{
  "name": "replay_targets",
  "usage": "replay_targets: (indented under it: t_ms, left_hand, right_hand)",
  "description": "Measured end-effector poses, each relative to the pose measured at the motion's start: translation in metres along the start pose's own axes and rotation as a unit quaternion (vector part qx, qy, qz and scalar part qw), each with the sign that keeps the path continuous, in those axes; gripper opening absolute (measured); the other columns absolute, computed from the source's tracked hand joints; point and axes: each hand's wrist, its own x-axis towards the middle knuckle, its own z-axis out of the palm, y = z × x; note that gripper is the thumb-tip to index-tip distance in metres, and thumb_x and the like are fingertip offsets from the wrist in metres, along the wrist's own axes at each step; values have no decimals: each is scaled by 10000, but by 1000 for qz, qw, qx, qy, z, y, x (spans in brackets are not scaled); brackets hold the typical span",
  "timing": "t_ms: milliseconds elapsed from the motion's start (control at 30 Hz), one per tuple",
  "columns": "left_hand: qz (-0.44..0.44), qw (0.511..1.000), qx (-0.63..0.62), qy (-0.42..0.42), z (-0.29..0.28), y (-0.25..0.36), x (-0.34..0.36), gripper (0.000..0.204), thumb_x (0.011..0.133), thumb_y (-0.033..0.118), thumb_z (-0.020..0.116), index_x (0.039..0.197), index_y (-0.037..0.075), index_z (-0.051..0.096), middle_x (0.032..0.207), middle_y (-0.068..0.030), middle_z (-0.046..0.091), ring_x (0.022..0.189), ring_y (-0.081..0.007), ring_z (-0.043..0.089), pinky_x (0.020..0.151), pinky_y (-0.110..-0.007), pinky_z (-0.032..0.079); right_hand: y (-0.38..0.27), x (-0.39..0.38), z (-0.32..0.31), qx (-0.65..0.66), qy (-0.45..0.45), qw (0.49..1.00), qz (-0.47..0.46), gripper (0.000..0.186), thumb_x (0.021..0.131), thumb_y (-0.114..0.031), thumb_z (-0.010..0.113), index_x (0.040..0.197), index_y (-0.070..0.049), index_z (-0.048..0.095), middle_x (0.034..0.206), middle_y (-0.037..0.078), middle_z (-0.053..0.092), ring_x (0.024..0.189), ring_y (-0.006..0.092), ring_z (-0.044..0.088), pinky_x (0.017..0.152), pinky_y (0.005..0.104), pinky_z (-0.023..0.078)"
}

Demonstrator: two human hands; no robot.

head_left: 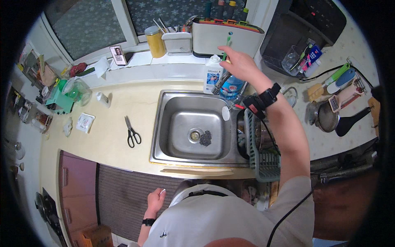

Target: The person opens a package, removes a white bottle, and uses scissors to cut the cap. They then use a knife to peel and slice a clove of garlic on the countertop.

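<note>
Right hand [238, 64] was closed in a pinch on a slim green-handled utensil [227, 43]; judged light, rigid, possibly wet-slick; best held mid-handle; left hand [155, 200] hung loosely curled, empty.

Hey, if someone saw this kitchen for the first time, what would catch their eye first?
Probably the right hand, stretched out over the counter's back edge and holding a green-handled tool up beside the white knife block. Below it sits the steel sink, with a dark scrubber by the drain. Black scissors lie on the counter left of the sink.
</note>
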Motion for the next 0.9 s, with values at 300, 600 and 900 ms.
replay_targets:
  t_ms: [300,600,900]
  left_hand:
    - [-49,998,30,32,1,-65,-6,315,914,316,539,786,31,581,688,-225,598,689,-426,597,591,-492,443]
    - [-130,987,-65,73,-13,-129,11,272,917,249,547,795,7,575,639,-197,584,575,-370,565,562,-444,439]
    - [-174,979,-66,82,-24,-118,40,198,890,169,553,815,-14,551,638,-179,573,566,-285,538,559,-415,431]
  right_hand:
    - [112,133,-34,-133,105,982,84,277,830,-227,558,1044,-75,648,1009,210,657,973,385,618,846,476,493]
    - [209,230,-44,-180,196,915,303,485,846,-353,616,1203,-35,539,1157,235,612,1084,386,586,908,475,477]
    - [238,241,-39,-63,160,930,326,507,810,-473,619,985,-2,689,955,200,688,955,345,646,837,418,491]
